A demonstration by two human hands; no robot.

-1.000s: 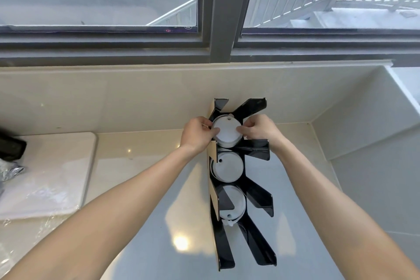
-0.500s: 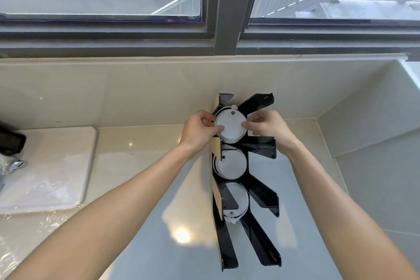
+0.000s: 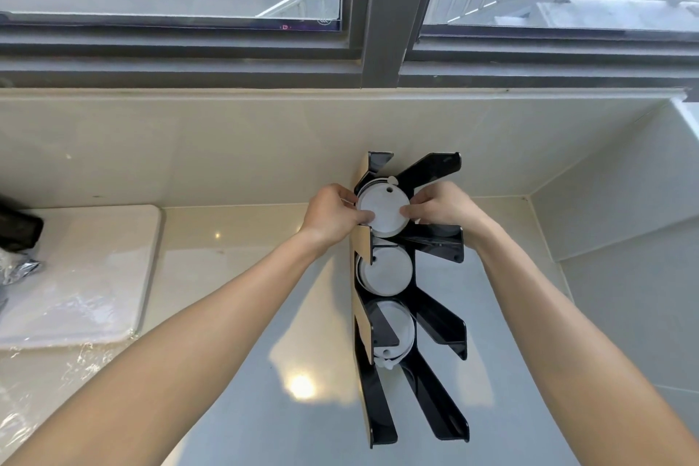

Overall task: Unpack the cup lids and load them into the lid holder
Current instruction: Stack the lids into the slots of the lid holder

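A black lid holder [image 3: 440, 322] with slanted dividers stands on the counter against the beige backsplash. Its far compartment holds a stack of white cup lids [image 3: 384, 210]. My left hand [image 3: 334, 214] grips the stack's left edge and my right hand [image 3: 440, 206] grips its right edge, thumbs pressed on the top lid. A second white lid stack [image 3: 386, 270] fills the middle compartment. A third lid stack [image 3: 393, 325] sits in the compartment nearer to me, partly hidden by a black divider.
A white board [image 3: 75, 269] lies on the counter at left, with crinkled clear plastic wrap [image 3: 22, 390] along its front edge and a dark bag [image 3: 19, 231] at the far left. A window frame runs above; a side wall [image 3: 624, 238] closes the right.
Both hands and the far lid stack have stayed in the far compartment, with fingers shifting slightly on the stack. The view has tilted a little, so the holder sits lower and to the right.
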